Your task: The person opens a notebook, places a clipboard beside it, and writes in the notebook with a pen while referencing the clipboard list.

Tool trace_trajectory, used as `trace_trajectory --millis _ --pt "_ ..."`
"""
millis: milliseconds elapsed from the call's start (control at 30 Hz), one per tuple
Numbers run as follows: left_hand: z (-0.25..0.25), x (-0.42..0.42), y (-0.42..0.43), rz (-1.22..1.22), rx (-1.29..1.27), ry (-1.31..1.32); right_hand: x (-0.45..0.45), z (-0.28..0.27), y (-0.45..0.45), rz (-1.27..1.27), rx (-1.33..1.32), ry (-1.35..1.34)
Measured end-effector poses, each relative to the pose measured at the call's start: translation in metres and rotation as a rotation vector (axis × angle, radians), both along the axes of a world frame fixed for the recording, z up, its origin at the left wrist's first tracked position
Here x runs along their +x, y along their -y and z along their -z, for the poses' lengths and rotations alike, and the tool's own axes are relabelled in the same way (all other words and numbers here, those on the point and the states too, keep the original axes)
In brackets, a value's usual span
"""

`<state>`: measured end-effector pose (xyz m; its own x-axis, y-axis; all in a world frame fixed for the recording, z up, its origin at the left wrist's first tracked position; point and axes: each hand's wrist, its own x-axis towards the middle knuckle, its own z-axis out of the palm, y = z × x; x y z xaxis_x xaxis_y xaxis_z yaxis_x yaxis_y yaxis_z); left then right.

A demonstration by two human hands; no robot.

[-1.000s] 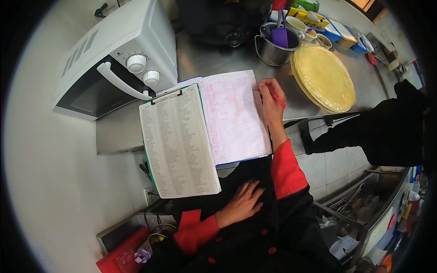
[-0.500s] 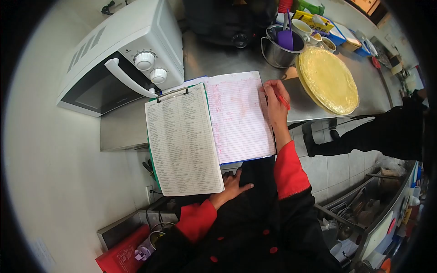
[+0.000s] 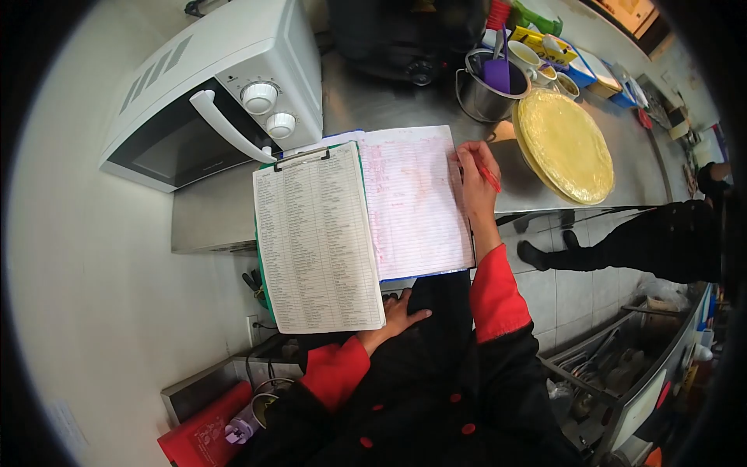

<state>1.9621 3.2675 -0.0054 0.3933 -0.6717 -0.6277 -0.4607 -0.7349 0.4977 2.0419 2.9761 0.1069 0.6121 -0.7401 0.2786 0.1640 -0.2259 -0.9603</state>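
My right hand [image 3: 477, 187] is closed around a red pen [image 3: 489, 176] and rests at the right edge of a lined notebook [image 3: 420, 210] with red handwriting. Over the notebook's left side lies a green clipboard whose metal clip [image 3: 303, 158] holds a printed list [image 3: 319, 249] in columns. Below the clipboard's lower right corner, my left hand [image 3: 395, 319] lies against my dark clothing with fingers spread and nothing visible in it. Part of its fingers is near or behind the paper's edge.
A white microwave [image 3: 218, 93] stands left on the steel counter [image 3: 206, 218]. Behind are a dark appliance [image 3: 405, 39] and a metal pail [image 3: 490, 97] with utensils. Yellow wrapped rounds [image 3: 566, 144] sit to the right. A person's dark-clothed leg [image 3: 622, 237] is beyond, above a sink [image 3: 583, 370].
The view has shifted slightly. Both hands keep nearly the same positions, the right still holding the pen. At the right, the other person's leg appears a little lower.
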Motion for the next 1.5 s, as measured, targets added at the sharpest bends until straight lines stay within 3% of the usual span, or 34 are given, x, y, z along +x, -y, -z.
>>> trace_trajectory --millis 633,700,1200,1500 --pt "0.027 -0.001 -0.008 0.022 -0.036 0.018 0.002 0.002 0.002 0.009 -0.015 0.004" --pt "0.044 -0.005 -0.011 -0.012 -0.138 0.054 0.002 0.004 0.003 0.013 -0.016 -0.002" --pt "0.045 -0.004 -0.017 -0.046 -0.273 0.125 0.002 0.004 0.003 0.03 -0.019 -0.025" --pt "0.042 0.0 -0.013 -0.055 -0.212 0.09 0.002 0.003 0.001 0.024 0.007 -0.005"
